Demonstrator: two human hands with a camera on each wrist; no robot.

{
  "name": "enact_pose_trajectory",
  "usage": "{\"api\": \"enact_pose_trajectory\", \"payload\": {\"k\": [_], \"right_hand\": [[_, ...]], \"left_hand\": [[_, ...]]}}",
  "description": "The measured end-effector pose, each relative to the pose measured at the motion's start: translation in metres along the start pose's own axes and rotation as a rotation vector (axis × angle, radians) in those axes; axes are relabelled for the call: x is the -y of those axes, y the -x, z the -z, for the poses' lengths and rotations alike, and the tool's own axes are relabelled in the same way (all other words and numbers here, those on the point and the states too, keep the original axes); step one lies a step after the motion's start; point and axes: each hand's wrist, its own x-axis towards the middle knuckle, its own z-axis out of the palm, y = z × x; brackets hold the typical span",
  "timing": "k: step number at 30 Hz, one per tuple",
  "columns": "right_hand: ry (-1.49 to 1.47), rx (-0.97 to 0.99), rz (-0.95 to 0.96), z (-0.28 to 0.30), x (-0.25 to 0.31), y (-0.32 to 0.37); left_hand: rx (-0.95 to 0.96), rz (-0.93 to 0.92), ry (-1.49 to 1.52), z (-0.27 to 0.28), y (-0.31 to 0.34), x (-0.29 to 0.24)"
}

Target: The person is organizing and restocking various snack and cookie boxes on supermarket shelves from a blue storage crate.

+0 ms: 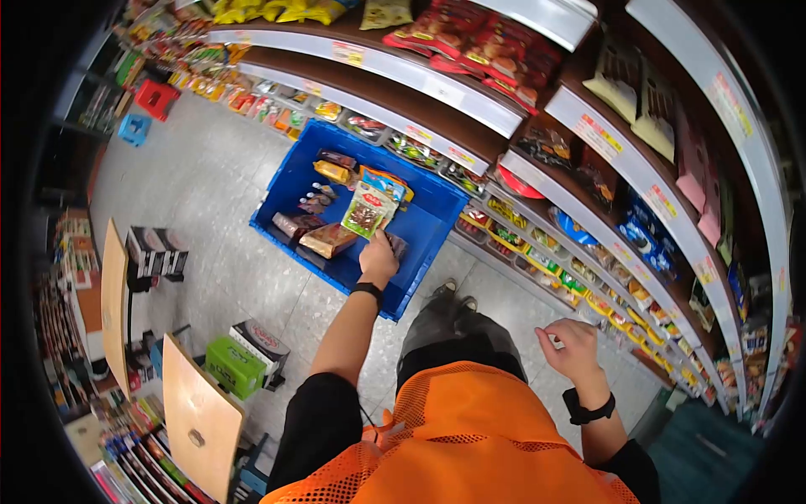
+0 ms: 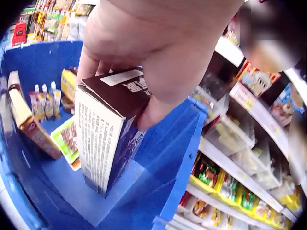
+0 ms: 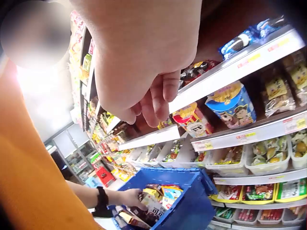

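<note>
My left hand [image 1: 379, 259] reaches down into a blue plastic crate [image 1: 441, 202]. Its fingers and thumb grip the top end of a dark snack box [image 2: 112, 122] with a white printed side, held upright over the crate floor. Beside it in the crate lie a green-and-white snack bag [image 1: 369, 210], a brown box [image 1: 329, 241], small spouted pouches [image 2: 45, 103] and a yellow pack [image 1: 332, 171]. Away from the crate, my right hand [image 1: 573, 346] hangs in the air near the shelves, its fingers loosely curled around nothing.
Shelves [image 1: 588, 126] of packaged snacks run along the crate's far side and to the right. A red stool [image 1: 157, 99] and a blue stool [image 1: 134, 129] stand on the floor at far left. Wooden boards [image 1: 201, 420] and a green carton [image 1: 235, 370] are at lower left.
</note>
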Motion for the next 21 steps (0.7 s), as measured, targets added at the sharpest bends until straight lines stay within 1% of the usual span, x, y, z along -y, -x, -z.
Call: {"api": "enact_pose_trajectory", "payload": {"k": [2, 3, 5, 6, 8, 9, 12, 14, 15, 18, 19, 20, 21], "right_hand": [[0.042, -0.027, -0.072, 0.009, 0.000, 0.014], [0.063, -0.041, -0.098, 0.013, 0.000, 0.022], [0.082, -0.049, -0.175, 0.021, 0.001, 0.039], [0.096, -0.053, -0.226, 0.024, 0.004, 0.047], [0.126, -0.066, -0.264, 0.027, 0.007, 0.061], [0.128, -0.065, -0.300, 0.028, 0.007, 0.070], [0.148, -0.050, -0.359, 0.027, 0.009, 0.089], [0.163, -0.034, -0.368, 0.028, 0.011, 0.096], [0.168, -0.063, -0.384, 0.027, 0.012, 0.099], [0.173, -0.121, -0.422, 0.027, 0.012, 0.101], [0.172, -0.137, -0.445, 0.028, 0.012, 0.103], [0.175, -0.143, -0.450, 0.030, 0.012, 0.106], [0.183, -0.139, -0.460, 0.031, 0.011, 0.107]], "left_hand": [[0.039, 0.037, -0.040, -0.057, -0.020, 0.003], [0.057, 0.016, -0.047, -0.078, -0.023, 0.004], [0.117, 0.101, 0.011, -0.111, -0.025, 0.007], [0.125, 0.086, 0.007, -0.126, -0.026, 0.009], [0.188, 0.150, 0.009, -0.158, -0.030, 0.016], [0.194, 0.130, -0.010, -0.173, -0.035, 0.021], [0.199, 0.146, -0.039, -0.197, -0.042, 0.028], [0.241, 0.141, -0.007, -0.198, -0.038, 0.031], [0.277, 0.138, 0.030, -0.196, -0.038, 0.032], [0.289, 0.107, 0.099, -0.196, -0.034, 0.039], [0.319, 0.096, 0.126, -0.198, -0.034, 0.043], [0.320, 0.089, 0.123, -0.207, -0.034, 0.050], [0.358, 0.062, 0.119, -0.215, -0.035, 0.058]]}}
